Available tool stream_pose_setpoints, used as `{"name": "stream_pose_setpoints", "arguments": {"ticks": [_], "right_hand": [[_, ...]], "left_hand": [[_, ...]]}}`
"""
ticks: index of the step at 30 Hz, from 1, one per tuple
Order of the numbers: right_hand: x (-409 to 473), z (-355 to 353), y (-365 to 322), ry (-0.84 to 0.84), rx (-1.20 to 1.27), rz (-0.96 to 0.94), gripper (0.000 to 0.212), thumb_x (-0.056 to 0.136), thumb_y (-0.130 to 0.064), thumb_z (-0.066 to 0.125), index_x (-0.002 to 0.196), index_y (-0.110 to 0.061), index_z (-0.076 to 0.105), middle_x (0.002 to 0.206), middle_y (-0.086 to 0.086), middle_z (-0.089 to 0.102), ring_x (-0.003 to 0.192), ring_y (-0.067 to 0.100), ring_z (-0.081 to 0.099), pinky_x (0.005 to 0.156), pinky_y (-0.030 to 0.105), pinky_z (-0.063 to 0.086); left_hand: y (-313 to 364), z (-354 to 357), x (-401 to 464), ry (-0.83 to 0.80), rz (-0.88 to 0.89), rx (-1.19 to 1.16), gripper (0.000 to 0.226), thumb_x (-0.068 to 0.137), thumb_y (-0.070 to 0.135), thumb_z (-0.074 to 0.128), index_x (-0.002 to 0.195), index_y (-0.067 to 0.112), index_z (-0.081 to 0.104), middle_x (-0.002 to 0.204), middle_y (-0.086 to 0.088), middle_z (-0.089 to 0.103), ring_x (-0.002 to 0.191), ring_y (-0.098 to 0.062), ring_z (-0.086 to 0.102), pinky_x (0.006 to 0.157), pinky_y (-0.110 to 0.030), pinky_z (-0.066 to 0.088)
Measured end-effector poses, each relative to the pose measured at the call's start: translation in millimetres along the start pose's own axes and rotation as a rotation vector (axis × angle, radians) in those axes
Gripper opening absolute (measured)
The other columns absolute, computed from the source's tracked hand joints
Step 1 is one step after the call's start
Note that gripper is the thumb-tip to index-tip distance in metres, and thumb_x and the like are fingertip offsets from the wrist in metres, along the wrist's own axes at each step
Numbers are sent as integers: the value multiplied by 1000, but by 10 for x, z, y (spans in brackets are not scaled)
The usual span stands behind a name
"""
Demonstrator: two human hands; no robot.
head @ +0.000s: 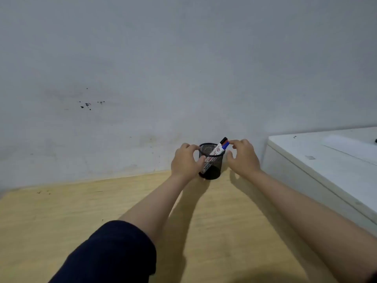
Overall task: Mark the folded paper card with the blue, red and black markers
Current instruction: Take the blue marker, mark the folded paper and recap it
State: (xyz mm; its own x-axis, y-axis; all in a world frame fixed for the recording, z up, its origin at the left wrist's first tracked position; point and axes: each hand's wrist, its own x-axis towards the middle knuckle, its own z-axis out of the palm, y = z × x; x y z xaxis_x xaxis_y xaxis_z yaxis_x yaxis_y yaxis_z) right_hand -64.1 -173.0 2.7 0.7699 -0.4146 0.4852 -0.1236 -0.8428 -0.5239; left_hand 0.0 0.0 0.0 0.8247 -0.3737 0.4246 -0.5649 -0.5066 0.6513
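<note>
A black mesh pen cup (213, 168) stands on the wooden table by the wall. Three markers lean out of it to the right, with a blue cap (225, 146), a red cap (225, 142) and a black cap (223, 139) showing. My left hand (184, 161) curls around the cup's left side, fingers touching its rim and wall. My right hand (242, 158) is spread just right of the cup, index fingertip touching the blue cap, nothing held. No paper card is in view.
The wooden table (81, 217) meets a grey wall at the back. A white cabinet or box (318, 166) stands to the right, close to my right hand. My dark sleeve (110, 254) covers the lower left forearm.
</note>
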Motion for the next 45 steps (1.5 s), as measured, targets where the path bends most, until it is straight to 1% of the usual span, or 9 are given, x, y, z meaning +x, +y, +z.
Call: {"name": "stream_pose_setpoints", "arguments": {"ticks": [5, 10, 15, 19, 23, 27, 33, 41, 45], "right_hand": [[57, 27, 46, 86, 117, -22, 17, 82, -17, 62, 99, -14, 64, 93, 7, 60, 90, 21, 57, 72, 31, 44], [127, 40, -43, 145, 360, 107, 9, 76, -15, 72, 77, -14, 63, 70, -3, 64, 63, 8, 59, 66, 24, 49], [151, 60, -108, 186, 486, 173, 14, 75, -7, 72, 89, -8, 68, 67, -4, 63, 53, -4, 58, 61, 14, 50], [72, -99, -281, 301, 508, 29, 16, 75, -3, 70, 89, -11, 72, 86, 10, 68, 64, -8, 60, 67, 11, 51], [-156, -394, -499, 328, 513, -150, 15, 77, -4, 71, 89, -12, 72, 85, 0, 64, 73, 10, 65, 68, 21, 53], [-521, -566, -642, 323, 581, -242, 15, 77, -1, 72, 90, -8, 72, 85, 1, 64, 77, 12, 66, 72, 20, 54], [-870, -615, -750, 256, 665, -279, 19, 76, 6, 71, 90, -8, 74, 86, 11, 64, 83, 19, 66, 77, 30, 56], [-1093, -687, -964, 166, 707, -307, 31, 70, 4, 78, 93, -17, 74, 91, 5, 67, 85, 18, 67, 80, 31, 57], [-1066, -777, -1069, 133, 763, -197, 35, 71, -4, 79, 99, -22, 70, 95, 5, 67, 86, 14, 66, 82, 28, 56]], "left_hand": [[25, 113, 125, 62, -39, 20, 26, 82, 37, 60, 98, 18, 67, 107, -3, 62, 106, -24, 53, 72, -32, 45], [36, 198, 110, 96, -70, 20, 23, 83, 34, 60, 95, 16, 69, 105, -2, 64, 102, -23, 56, 71, -33, 49], [107, 179, 100, 63, -116, 29, 26, 82, 32, 60, 101, 14, 66, 112, -4, 62, 106, -23, 56, 76, -36, 50], [241, 126, 62, -16, -206, -72, 32, 81, 28, 60, 106, 8, 59, 113, -9, 58, 107, -25, 55, 83, -32, 44], [477, -82, -44, 16, -381, -509, 16, 84, 24, 54, 74, 13, 59, 80, -7, 67, 78, -24, 61, 72, -32, 46], [714, -395, -180, -157, -544, -913, 14, 90, 22, 51, 84, 11, 56, 58, 0, 71, 55, -12, 66, 61, -26, 49], [878, -702, -370, -259, -600, -970, 13, 78, 14, 68, 88, 7, 65, 75, -7, 70, 55, -11, 67, 63, -26, 52], [973, -984, -579, -147, -554, -1023, 14, 74, -3, 66, 80, 9, 61, 57, -6, 65, 54, -15, 62, 68, -29, 56], [919, -1122, -644, -104, -455, -978, 19, 75, -5, 63, 90, 7, 64, 83, -13, 66, 76, -24, 64, 80, -33, 55]]}}
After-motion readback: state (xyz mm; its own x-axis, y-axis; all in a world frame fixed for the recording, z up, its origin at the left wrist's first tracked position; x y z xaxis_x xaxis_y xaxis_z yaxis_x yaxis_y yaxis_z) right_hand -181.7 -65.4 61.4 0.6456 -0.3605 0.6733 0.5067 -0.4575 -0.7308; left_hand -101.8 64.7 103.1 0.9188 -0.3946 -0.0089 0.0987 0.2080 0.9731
